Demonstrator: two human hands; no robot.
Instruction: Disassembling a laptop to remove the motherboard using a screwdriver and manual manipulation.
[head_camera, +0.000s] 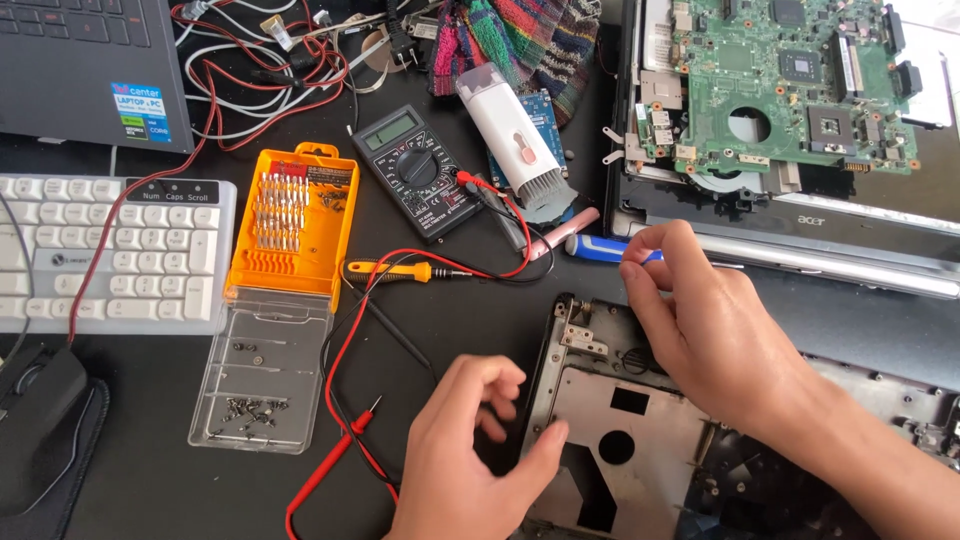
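Head view looks down on a dark tabletop (480, 300) crowded with repair gear. Right hand (700, 330) has its fingers (640, 245) pinched shut on a blue-handled screwdriver (600, 248), held just above the upper left corner of a laptop base panel (640, 440) that lies low in the middle. Left hand (480, 450) rests at the panel's left edge, thumb pressed on the grey metal plate, the other fingers curled loosely and gripping nothing. Left of the panel lies an orange bit case (292, 222), its clear lid (262, 375) folded open with small screws scattered on it. A yellow-handled screwdriver (400, 271) lies just beside the case, and a black multimeter (420, 170) sits above it with red and black leads trailing across the tabletop. A white brush tool (510, 135) lies right of the meter. An opened laptop with a green circuit board (790, 80) fills the upper right; a white keyboard (110, 250) sits far left.
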